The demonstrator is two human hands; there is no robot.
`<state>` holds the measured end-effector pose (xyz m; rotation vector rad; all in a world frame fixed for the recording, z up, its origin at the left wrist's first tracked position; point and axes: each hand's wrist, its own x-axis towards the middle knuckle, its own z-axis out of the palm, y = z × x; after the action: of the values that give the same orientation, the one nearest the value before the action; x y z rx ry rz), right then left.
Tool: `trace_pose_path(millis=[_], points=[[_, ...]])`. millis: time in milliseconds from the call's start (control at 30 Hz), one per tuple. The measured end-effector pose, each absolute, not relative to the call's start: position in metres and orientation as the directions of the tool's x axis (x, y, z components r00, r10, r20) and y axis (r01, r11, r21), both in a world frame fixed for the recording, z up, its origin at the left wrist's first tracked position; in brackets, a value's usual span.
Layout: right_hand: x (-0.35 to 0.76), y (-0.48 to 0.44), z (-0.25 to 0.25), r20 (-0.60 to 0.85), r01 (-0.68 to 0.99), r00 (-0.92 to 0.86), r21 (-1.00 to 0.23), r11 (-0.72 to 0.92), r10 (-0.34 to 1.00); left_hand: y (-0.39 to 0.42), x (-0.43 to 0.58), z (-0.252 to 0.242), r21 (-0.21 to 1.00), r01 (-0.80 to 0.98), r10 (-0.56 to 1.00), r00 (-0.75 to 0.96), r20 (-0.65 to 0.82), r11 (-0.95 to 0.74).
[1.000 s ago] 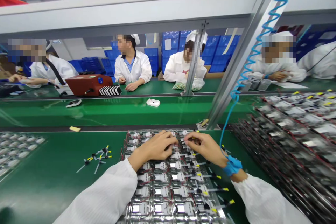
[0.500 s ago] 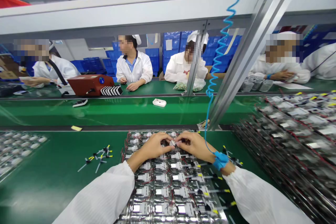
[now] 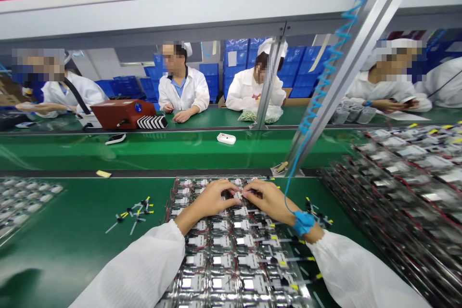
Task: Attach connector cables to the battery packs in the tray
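My left hand (image 3: 215, 199) and my right hand (image 3: 267, 199) meet over the far part of a clear plastic tray (image 3: 207, 269). Thumb and fingers of both are pinched around a small white part (image 3: 237, 195), mostly hidden by the fingertips. Rows of small white modules (image 3: 221, 240) with thin red wires fill the tray's pockets. Along its right side, dark connectors with pale strips and yellow tabs (image 3: 282, 263) lie across the modules. A blue wrist strap (image 3: 304, 223) circles my right wrist, tied to a coiled blue cord (image 3: 327, 72).
Loose yellow-tabbed pieces (image 3: 137, 212) lie left of the tray. Stacked filled trays (image 3: 407, 192) rise at right; another tray (image 3: 25, 204) sits far left. Beyond, a green conveyor (image 3: 173, 151) carries a white device (image 3: 226, 138). A metal post (image 3: 335, 72) slants upward. Several co-workers sit opposite.
The white device and a dark-and-white item on the conveyor have shifted right. The blue cord has swung right. My hands stay pinched together at nearly the same spot.
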<state>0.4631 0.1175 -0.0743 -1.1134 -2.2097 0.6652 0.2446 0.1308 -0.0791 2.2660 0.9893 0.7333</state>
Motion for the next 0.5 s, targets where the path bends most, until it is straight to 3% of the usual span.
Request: trace_pose_path(millis=[500], points=[[0.466,0.1194,-0.0756,0.242,0.587,-0.496,-0.615,0.527,0.834,0.1325,0.2437,-0.0848,0.642,0.471,0.753,0.6,0.269,-0.605]])
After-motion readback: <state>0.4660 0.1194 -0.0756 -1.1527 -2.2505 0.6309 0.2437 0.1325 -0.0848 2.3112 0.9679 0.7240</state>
